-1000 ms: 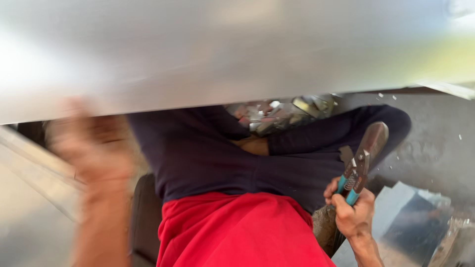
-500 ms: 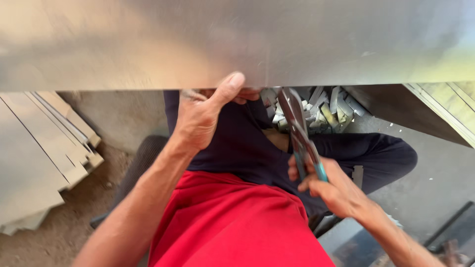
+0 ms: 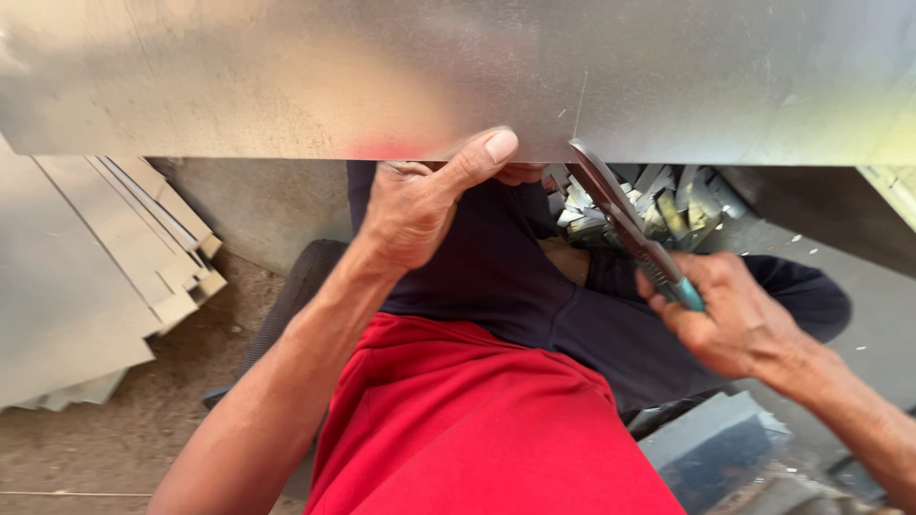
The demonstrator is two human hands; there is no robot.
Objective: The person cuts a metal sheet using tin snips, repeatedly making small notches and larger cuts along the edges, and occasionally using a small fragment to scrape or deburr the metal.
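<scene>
While the left hand [image 3: 412,205] pinches the metal sheet [image 3: 458,76] edge, fingers clamped, the right hand [image 3: 730,315] grips snips [image 3: 625,224] pointing toward 11 o'clock.

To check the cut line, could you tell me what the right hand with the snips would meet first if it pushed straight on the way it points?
The right hand aims its snips up at the metal sheet's near edge; the blade tips seem already there.

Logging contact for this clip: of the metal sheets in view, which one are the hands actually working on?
The big sheet across the top: the left hand grips its near edge and the snips in the right hand meet it. The stacked sheets at left lie untouched.
</scene>
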